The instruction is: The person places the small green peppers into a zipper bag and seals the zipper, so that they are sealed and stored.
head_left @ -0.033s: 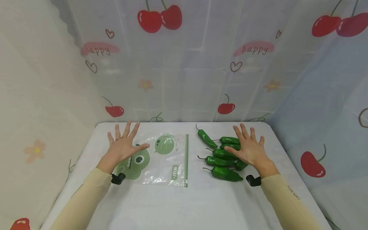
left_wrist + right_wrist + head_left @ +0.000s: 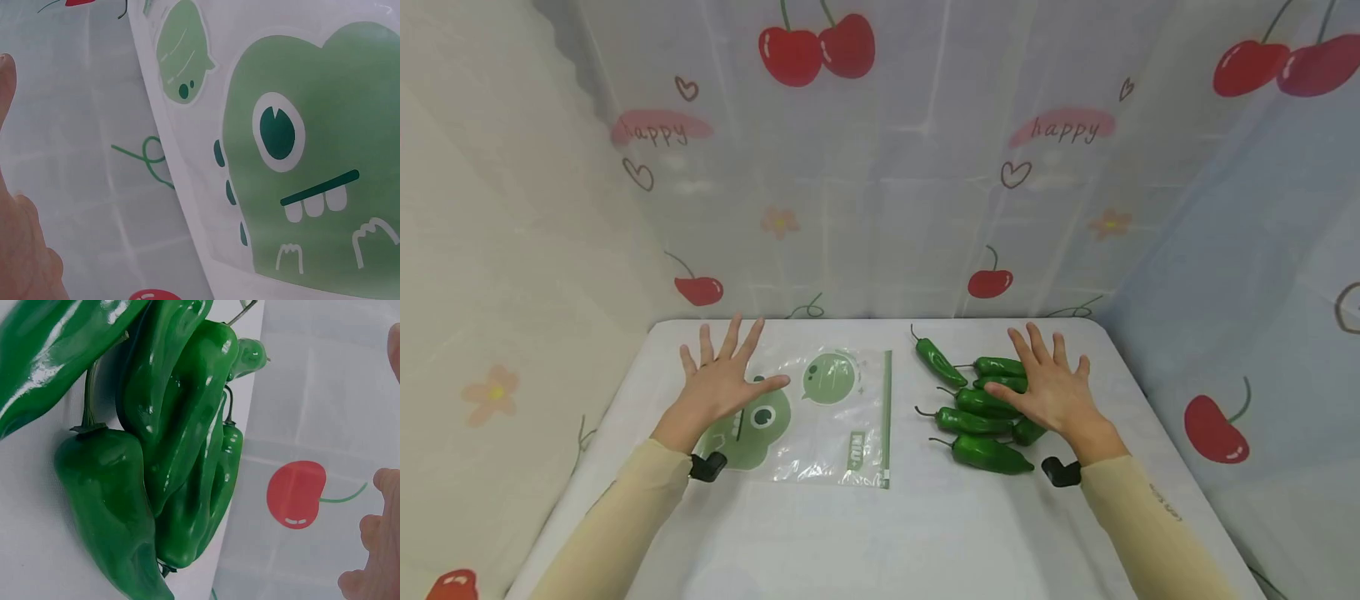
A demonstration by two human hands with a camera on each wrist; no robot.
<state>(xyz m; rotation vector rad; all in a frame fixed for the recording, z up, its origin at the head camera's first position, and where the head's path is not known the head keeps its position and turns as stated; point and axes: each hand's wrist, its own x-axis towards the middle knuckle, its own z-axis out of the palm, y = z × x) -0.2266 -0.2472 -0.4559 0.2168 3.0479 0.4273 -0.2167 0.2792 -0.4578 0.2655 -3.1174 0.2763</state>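
Note:
My left hand (image 2: 718,387), fingers spread and holding nothing, hovers over the left part of a clear zip bag (image 2: 831,442). The bag lies flat, printed with a green toothy monster (image 2: 325,150) and a smaller green speech bubble (image 2: 829,378). Its green zip strip (image 2: 887,417) runs along the right edge. On the right, my right hand (image 2: 1056,392) is also spread, with nothing in its grasp, above several green peppers (image 2: 988,454). Seen from the right wrist, the glossy peppers (image 2: 103,487) lie close together, some overlapping; in the head view the hand hides part of the pile.
A white table (image 2: 850,542) carries everything. Behind it and on both sides hang pale curtains (image 2: 880,208) printed with cherries, hearts and flowers. Each wrist wears a small black camera, such as the left one (image 2: 707,467).

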